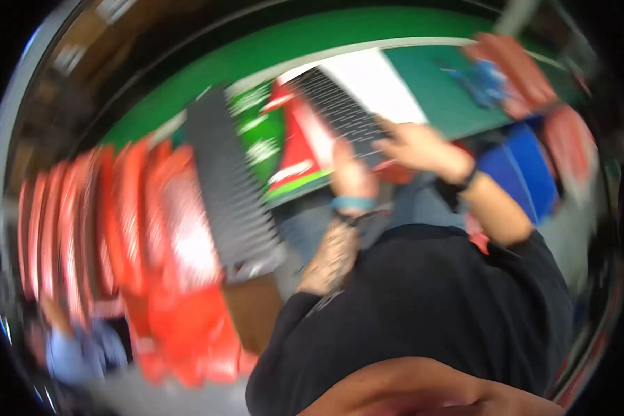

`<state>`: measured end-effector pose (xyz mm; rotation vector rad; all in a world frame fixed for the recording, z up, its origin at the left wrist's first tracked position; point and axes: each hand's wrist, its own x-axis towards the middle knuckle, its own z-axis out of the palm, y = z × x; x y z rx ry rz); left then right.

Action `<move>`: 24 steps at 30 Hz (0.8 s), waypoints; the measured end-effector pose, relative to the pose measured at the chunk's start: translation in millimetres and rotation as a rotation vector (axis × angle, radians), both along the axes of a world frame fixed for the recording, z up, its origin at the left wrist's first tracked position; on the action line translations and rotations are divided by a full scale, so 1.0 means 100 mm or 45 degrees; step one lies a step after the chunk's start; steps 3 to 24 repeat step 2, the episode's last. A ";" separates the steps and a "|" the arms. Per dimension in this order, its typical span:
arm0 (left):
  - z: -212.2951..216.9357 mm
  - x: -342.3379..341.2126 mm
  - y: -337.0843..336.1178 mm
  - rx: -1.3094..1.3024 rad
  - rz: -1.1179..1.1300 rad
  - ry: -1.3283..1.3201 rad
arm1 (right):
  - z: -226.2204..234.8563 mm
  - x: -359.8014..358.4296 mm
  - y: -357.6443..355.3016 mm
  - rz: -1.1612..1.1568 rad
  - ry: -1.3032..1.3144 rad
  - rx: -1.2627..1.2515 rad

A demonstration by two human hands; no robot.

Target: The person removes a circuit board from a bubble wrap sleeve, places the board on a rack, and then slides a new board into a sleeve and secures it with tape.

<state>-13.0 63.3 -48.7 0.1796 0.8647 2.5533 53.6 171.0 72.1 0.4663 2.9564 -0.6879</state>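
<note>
A long black keyboard-like panel [340, 111] with rows of pale marks lies slanted, its near end between my hands. My right hand [423, 149] is at its right edge, fingers bent against it. At the panel's near left corner, my left hand [353, 177] is smeared by motion, so its grip does not show. Beneath the panel is a red, white and green printed sheet [299, 152]. A reddish thing [393, 171] shows in part under my right hand.
On the left stand a stack of dark panels [225, 166] with ribbed edges and a row of shiny red pouches [132, 215]. A white sheet [374, 80] lies on the green table mat [433, 90]. A crumpled blue thing [487, 84] is at right. Another person [83, 350] is at lower left.
</note>
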 end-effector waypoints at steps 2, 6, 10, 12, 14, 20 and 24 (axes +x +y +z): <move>0.33 -0.11 -0.07 0.186 -0.210 0.069 | -0.13 -0.02 0.08 0.192 0.304 0.267; 0.33 -0.11 -0.07 0.186 -0.210 0.069 | -0.13 -0.02 0.08 0.192 0.304 0.267; 0.33 -0.11 -0.07 0.186 -0.210 0.069 | -0.13 -0.02 0.08 0.192 0.304 0.267; 0.33 -0.11 -0.07 0.186 -0.210 0.069 | -0.13 -0.02 0.08 0.192 0.304 0.267; 0.33 -0.11 -0.07 0.186 -0.210 0.069 | -0.13 -0.02 0.08 0.192 0.304 0.267; 0.33 -0.11 -0.07 0.186 -0.210 0.069 | -0.13 -0.02 0.08 0.192 0.304 0.267; 0.33 -0.11 -0.07 0.186 -0.210 0.069 | -0.13 -0.02 0.08 0.192 0.304 0.267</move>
